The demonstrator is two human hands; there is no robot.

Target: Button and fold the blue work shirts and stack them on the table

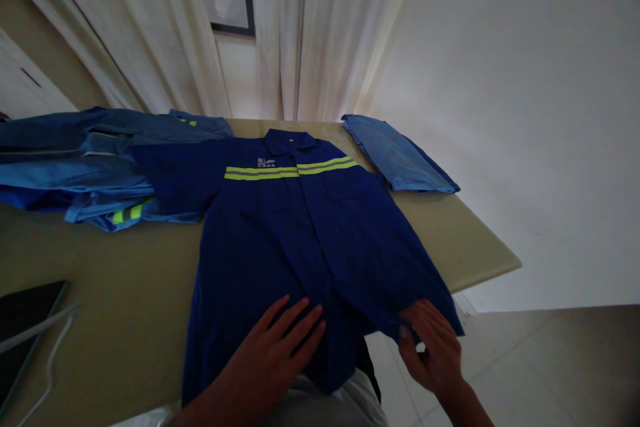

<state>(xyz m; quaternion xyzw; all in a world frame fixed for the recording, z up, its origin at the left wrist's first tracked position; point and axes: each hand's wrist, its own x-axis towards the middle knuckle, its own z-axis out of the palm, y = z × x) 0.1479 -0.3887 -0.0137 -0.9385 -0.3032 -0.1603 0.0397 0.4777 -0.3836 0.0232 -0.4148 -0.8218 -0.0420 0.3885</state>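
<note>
A dark blue short-sleeved work shirt point(260, 240) lies front up on the table, its collar at the far side. Yellow-green reflective stripes and a small white print cross its chest. My left hand point(280, 347) rests flat on the lower front of the shirt, fingers spread. At the right, my right hand point(433, 347) pinches the bottom hem between thumb and fingers, where the cloth hangs past the table edge. The lower front flaps lie slightly apart near the hem.
Several lighter blue garments point(115, 140) are heaped at the left, partly under the shirt's sleeve. Folded blue clothing point(400, 153) lies at the table's point(480, 250) back right. A dark tablet-like device point(30, 320) with a white cable point(53, 360) sits at the front left. Curtains point(340, 27) hang behind.
</note>
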